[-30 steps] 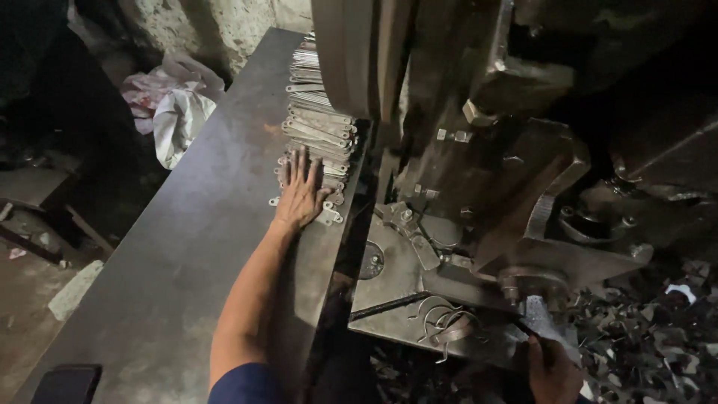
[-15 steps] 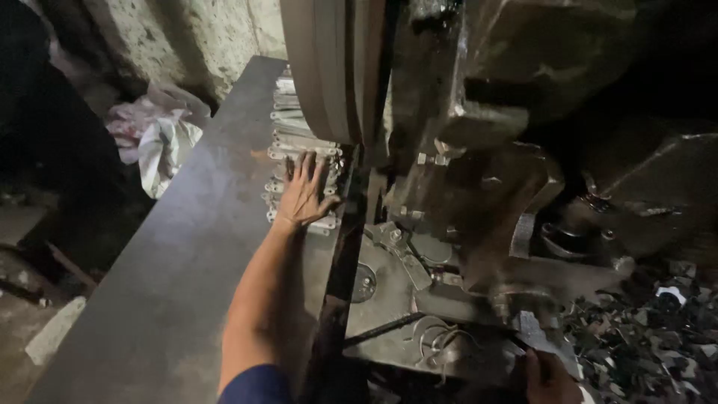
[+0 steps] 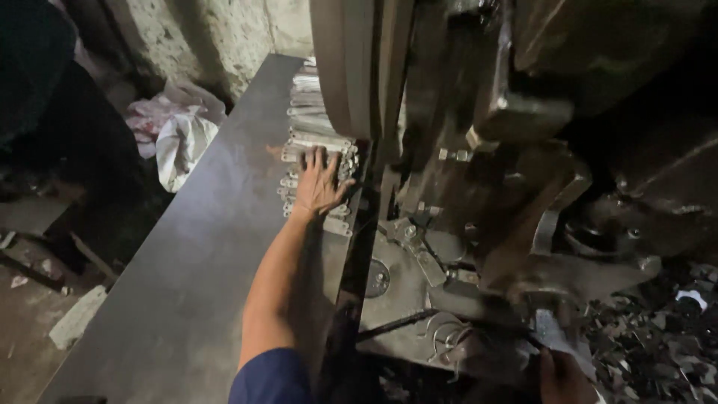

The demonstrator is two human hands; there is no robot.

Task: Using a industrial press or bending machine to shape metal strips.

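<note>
**Head view: left hand spread on a stack of metal strips beside a heavy press**

Head view, nearest first: at the bottom right edge the right hand (image 3: 562,375) shows only in part, its fingers wrapped around a pale, flat metal piece (image 3: 552,334) at the foot of the machine; the grip is blurred and how tightly it closes cannot be told. Just left of it, thin wire loops (image 3: 443,338) and a dark rod (image 3: 395,324) lie on the machine's grey base plate (image 3: 396,295). To the right of the hand, a heap of small metal offcuts (image 3: 658,352) covers the floor.

The left arm, with a blue sleeve (image 3: 271,378) at its upper end, stretches forward along the right edge of a long dark metal surface (image 3: 187,269). The left hand (image 3: 318,183) lies palm down with its fingers spread wide, pressing flat on a pile of pale metal strips (image 3: 323,141); it grips nothing. The strips sit at the right edge of the surface, just beside the machine, and the row runs on towards the far end.

The press machine (image 3: 508,172) rises dark and bulky at the right, with a large flywheel (image 3: 344,60) standing upright directly above the strips.

Farther off, to the left of the surface, a crumpled white and pink cloth (image 3: 176,131) lies on the floor against a rough pale wall (image 3: 217,30).
</note>
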